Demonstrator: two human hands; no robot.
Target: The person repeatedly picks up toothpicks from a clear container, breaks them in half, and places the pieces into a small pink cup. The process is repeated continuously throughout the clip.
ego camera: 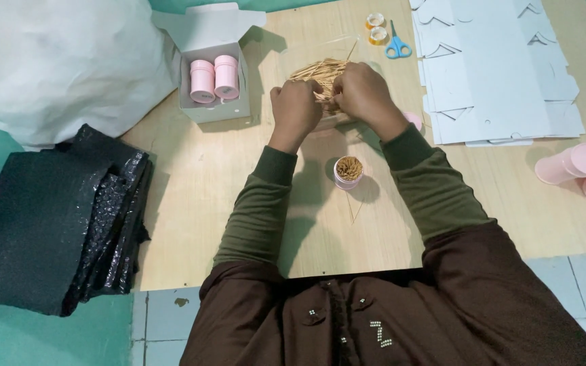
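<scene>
While both hands worked together at the far middle of the wooden board (191, 196), the left hand (295, 108) was curled narrow over a bunch of toothpicks (320, 71), and the right hand (364, 91), touching it, was closed round the same bunch from the other side. Well to the left of the left hand lay a stack of black sheets (49, 217), and nearer, just beyond that hand's left, stood an open white box (213, 102) with two pink capped tubs (213, 78) upright inside. Directly below the hands, toward the body, stood an open pink tub (348, 173) already full of toothpicks. To do this well, I judged, the bunch had to be squared and pinched tight, so no sticks splayed or fell loose. To the right of the right hand lay flat white card cutouts (496, 74), blue scissors (397, 46) beyond them, and pink tubs (581, 166) on their sides near the board's right edge. Bare board showed on both sides of the full tub, so the forearms had room to draw back.
</scene>
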